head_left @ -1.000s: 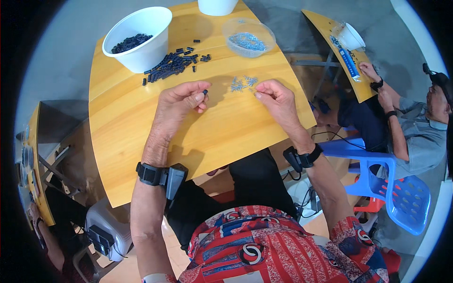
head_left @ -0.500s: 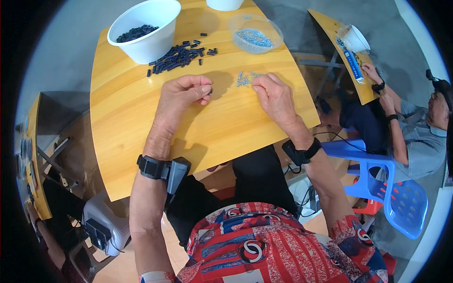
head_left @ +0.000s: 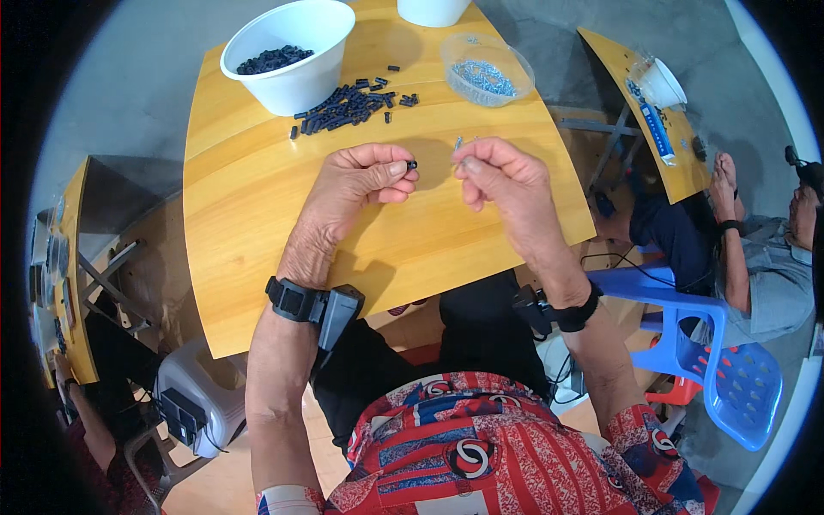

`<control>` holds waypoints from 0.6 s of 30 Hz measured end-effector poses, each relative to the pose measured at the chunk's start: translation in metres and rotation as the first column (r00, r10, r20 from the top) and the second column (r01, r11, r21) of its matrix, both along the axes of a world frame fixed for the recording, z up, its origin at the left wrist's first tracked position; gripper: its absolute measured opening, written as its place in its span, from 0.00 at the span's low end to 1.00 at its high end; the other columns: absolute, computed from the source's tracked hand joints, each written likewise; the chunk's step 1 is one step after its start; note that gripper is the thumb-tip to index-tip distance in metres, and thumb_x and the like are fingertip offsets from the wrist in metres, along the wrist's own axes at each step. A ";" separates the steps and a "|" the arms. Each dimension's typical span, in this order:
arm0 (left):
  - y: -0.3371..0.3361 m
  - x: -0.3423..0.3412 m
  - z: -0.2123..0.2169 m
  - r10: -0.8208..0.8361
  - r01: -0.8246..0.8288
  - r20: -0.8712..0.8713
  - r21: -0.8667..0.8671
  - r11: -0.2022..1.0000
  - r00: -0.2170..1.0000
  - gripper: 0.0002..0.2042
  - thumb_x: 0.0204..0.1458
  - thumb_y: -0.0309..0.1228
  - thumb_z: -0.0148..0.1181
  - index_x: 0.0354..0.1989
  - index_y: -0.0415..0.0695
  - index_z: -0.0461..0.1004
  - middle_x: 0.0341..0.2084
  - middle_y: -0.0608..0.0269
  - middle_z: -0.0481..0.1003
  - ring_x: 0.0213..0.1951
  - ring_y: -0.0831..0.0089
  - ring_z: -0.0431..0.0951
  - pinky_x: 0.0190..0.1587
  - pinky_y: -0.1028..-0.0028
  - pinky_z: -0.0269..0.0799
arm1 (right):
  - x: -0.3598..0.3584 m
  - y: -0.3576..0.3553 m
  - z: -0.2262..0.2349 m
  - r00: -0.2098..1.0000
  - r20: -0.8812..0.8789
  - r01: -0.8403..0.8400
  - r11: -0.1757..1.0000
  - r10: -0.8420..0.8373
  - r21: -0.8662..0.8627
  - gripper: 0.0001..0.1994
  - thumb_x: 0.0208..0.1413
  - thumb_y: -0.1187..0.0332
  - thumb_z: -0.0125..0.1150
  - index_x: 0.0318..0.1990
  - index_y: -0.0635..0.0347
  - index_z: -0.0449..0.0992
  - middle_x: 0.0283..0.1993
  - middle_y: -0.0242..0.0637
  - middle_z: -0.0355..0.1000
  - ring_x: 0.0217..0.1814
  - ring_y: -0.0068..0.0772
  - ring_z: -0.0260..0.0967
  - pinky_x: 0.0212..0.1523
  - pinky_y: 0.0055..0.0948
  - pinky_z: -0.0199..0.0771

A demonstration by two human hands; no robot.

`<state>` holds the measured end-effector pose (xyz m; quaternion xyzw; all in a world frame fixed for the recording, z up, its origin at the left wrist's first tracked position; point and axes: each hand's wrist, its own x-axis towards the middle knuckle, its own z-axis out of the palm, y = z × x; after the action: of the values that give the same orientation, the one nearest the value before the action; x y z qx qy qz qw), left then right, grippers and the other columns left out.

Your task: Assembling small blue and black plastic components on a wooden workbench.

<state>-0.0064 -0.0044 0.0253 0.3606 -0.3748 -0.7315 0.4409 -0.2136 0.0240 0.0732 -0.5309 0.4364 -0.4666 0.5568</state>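
Above the middle of the yellow wooden table (head_left: 257,223), the left hand (head_left: 356,184) pinches a small black piece (head_left: 412,163) between thumb and fingertips, the other fingers curled in. Just beside it, a narrow gap away, the right hand (head_left: 506,184) is closed in the same way on a small silvery screw (head_left: 459,146), whose tip sticks up from the fingertips. The two hands face each other, their fingertips near but not touching. Toward the far edge of the table lies a loose heap of black pieces (head_left: 348,107), touching the foot of a white bowl (head_left: 292,56) that holds more of the same near the far left corner. A clear plastic dish (head_left: 487,69) with silvery screws stands near the far right corner, and the base of another white tub (head_left: 433,10) shows at the far edge between them. Each wrist carries a black strap with a small device. To the right, well apart from the table, a blue plastic chair (head_left: 730,378) stands, and another person (head_left: 755,249) sits at a second yellow table (head_left: 635,112).
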 end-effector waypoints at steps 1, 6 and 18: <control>0.000 0.000 0.001 -0.005 0.006 -0.033 0.020 1.000 0.999 0.08 0.51 0.26 0.60 0.38 0.36 0.76 0.29 0.57 0.78 0.31 0.73 0.79 0.35 0.78 0.77 | 0.005 0.000 -0.002 1.000 0.000 -0.002 1.000 0.002 -0.005 0.06 0.57 0.75 0.54 0.41 0.65 0.73 0.30 0.30 0.71 0.25 0.16 0.65 0.25 0.16 0.64; 0.000 0.000 0.000 -0.017 0.019 -0.067 0.021 1.000 0.998 0.07 0.52 0.25 0.59 0.38 0.36 0.75 0.30 0.55 0.78 0.32 0.72 0.80 0.36 0.78 0.78 | 0.025 -0.003 -0.010 0.996 -0.072 0.052 0.998 -0.054 -0.034 0.04 0.56 0.74 0.56 0.36 0.64 0.74 0.29 0.30 0.72 0.24 0.14 0.66 0.24 0.16 0.67; -0.001 -0.004 -0.009 0.039 -0.042 -0.124 -0.024 0.999 0.991 0.06 0.51 0.22 0.60 0.37 0.36 0.76 0.30 0.60 0.78 0.31 0.76 0.78 0.36 0.80 0.76 | 0.042 -0.014 -0.012 0.795 -0.506 -0.085 0.765 -0.335 -0.638 0.02 0.49 0.77 0.57 0.30 0.62 0.72 0.29 0.41 0.71 0.29 0.42 0.71 0.28 0.31 0.70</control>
<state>-0.0106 -0.0054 0.0162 0.3162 -0.3490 -0.7384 0.4827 -0.1711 0.0099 0.0611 -0.7721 0.4416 -0.4331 0.1459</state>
